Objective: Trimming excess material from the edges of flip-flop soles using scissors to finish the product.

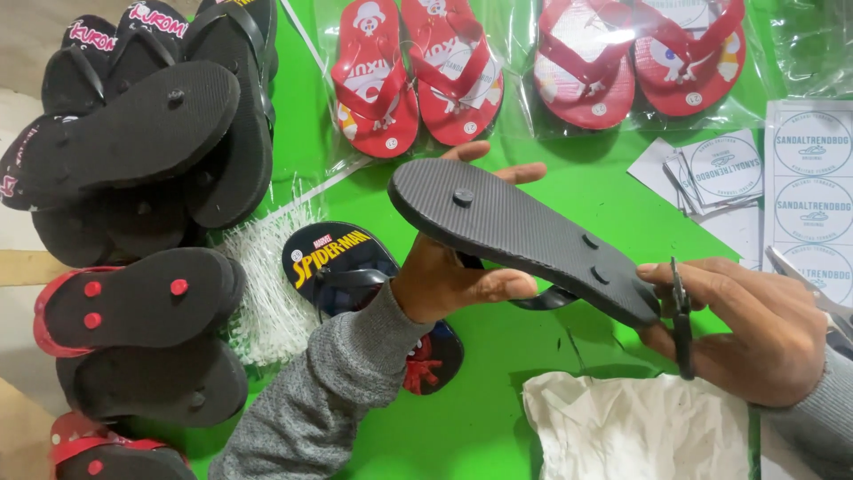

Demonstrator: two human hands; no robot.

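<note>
Nearest me, a white cloth [635, 427] lies on the green bench [498, 418]; above it my left hand [444, 280] clamps a black sandal [524, 238] sole-up, while my right hand [755, 324] closes on a dark tool [682, 324] at its heel end; I judge this sandal mid-job; a printed sandal [342, 258] lies beneath my left arm, and loose black sandals [142, 160] pile at the left, seemingly unpacked. At the right edge sit white sheets of round labels [813, 209], small square ones [720, 169] beside them; farthest, two clear bags [533, 71] each hold a red pair, apparently finished.
</note>
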